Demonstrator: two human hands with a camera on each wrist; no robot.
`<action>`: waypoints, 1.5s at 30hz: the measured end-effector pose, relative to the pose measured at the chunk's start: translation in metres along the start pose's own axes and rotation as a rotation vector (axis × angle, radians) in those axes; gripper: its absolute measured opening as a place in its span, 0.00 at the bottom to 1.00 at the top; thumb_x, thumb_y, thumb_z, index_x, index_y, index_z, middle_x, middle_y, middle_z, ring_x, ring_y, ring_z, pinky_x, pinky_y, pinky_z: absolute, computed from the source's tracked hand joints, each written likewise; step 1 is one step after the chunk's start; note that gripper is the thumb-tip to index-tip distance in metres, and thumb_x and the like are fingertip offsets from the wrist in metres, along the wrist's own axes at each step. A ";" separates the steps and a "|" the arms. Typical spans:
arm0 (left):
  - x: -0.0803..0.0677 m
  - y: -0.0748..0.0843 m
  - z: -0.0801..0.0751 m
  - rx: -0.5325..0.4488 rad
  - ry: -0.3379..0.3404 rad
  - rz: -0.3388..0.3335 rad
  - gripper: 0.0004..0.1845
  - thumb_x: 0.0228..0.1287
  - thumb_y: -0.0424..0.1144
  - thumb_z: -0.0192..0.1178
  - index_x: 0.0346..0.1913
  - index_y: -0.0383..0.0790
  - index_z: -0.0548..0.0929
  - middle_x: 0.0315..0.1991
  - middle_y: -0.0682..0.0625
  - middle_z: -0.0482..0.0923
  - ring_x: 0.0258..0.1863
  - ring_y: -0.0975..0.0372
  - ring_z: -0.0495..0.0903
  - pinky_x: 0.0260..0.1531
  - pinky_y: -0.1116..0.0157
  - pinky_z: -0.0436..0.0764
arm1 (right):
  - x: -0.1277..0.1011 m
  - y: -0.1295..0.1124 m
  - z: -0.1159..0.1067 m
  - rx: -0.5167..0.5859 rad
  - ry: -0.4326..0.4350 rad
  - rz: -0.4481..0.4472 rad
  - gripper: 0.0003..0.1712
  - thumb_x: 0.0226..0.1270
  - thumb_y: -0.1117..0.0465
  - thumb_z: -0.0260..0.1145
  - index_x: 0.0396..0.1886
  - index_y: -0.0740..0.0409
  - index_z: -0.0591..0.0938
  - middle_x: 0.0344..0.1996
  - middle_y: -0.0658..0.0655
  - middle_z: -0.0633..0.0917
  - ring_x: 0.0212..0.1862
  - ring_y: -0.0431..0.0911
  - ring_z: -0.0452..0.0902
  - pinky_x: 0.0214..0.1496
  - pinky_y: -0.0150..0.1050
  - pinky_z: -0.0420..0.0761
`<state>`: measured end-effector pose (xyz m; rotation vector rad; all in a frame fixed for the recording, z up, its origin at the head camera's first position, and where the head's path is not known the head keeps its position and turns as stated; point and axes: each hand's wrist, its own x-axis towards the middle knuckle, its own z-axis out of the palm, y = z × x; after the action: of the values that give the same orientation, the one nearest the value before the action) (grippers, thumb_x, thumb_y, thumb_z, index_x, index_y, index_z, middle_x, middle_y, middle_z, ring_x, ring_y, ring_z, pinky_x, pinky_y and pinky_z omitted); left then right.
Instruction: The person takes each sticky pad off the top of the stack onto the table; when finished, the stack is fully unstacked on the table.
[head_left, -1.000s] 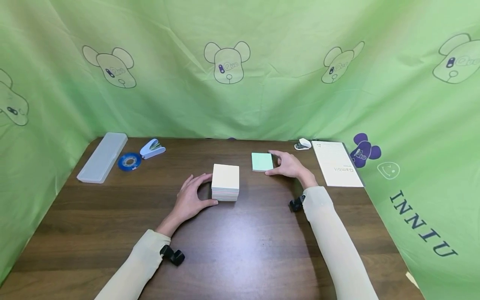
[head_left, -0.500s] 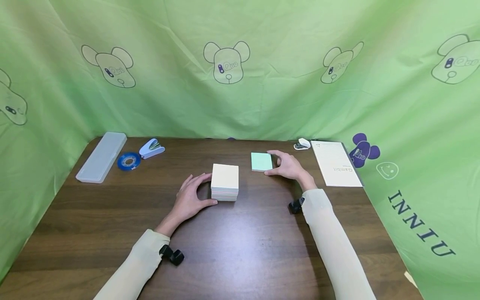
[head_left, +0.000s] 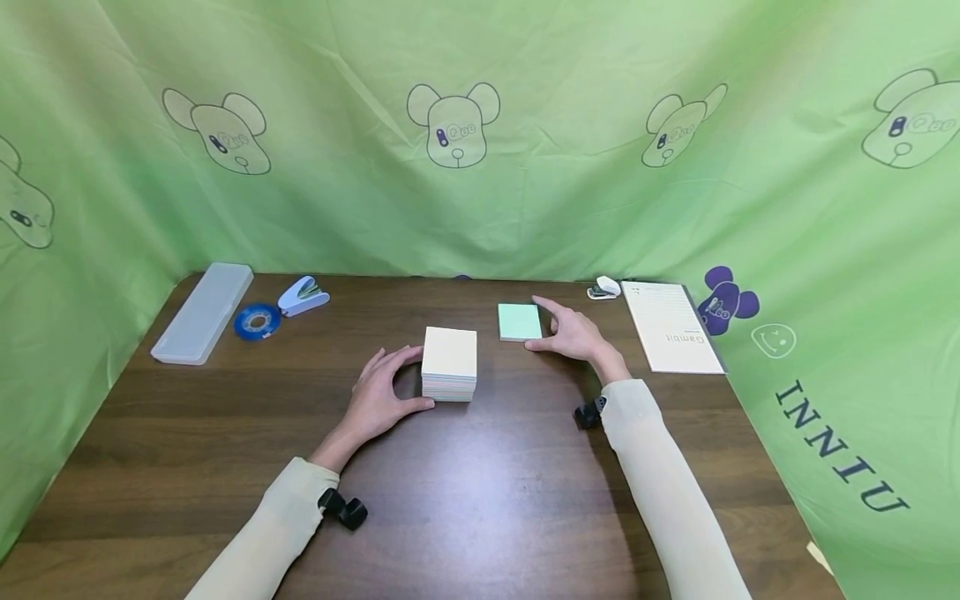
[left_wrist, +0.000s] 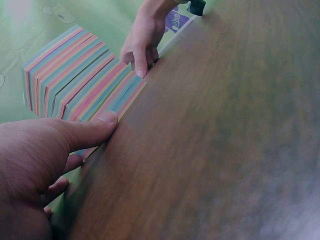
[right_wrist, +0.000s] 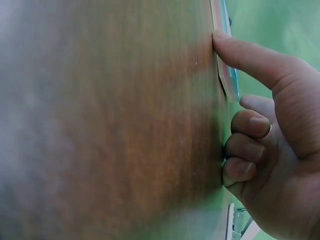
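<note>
In the head view a tall stack of paper notes (head_left: 449,353), cream on top, stands mid-table; the left wrist view shows its many coloured layers. My left hand (head_left: 377,400) holds it from the left, thumb (left_wrist: 95,131) at the front edge and fingers behind. Further back and to the right lies a thin pad of sticky notes (head_left: 519,322) with a mint green top. My right hand (head_left: 576,333) grips it at its right side between thumb (right_wrist: 240,54) and index finger. The other right fingers are curled in, seen in the right wrist view.
At the back left lie a translucent pencil case (head_left: 204,315), a blue tape roll (head_left: 257,322) and a light blue stapler (head_left: 303,297). A small white stapler (head_left: 604,288) and a writing pad (head_left: 672,327) are at the back right. A green curtain (head_left: 457,217) borders the table.
The mint pad has shifted slightly left and back with my right hand. My left hand and the tall stack stay in place.
</note>
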<state>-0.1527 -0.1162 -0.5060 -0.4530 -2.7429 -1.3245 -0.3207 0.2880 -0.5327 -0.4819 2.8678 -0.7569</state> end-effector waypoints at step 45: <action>0.001 -0.002 0.002 0.010 0.011 0.021 0.48 0.52 0.40 0.89 0.77 0.36 0.78 0.69 0.40 0.85 0.80 0.42 0.72 0.89 0.45 0.52 | -0.077 -0.173 -0.020 0.410 0.106 -0.309 0.33 0.66 0.53 0.83 0.71 0.46 0.86 0.26 0.46 0.58 0.32 0.42 0.54 0.40 0.38 0.62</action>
<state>-0.1537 -0.1160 -0.5084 -0.4707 -2.7269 -1.3038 -0.2057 0.1803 -0.4251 -0.8515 2.6468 -1.4192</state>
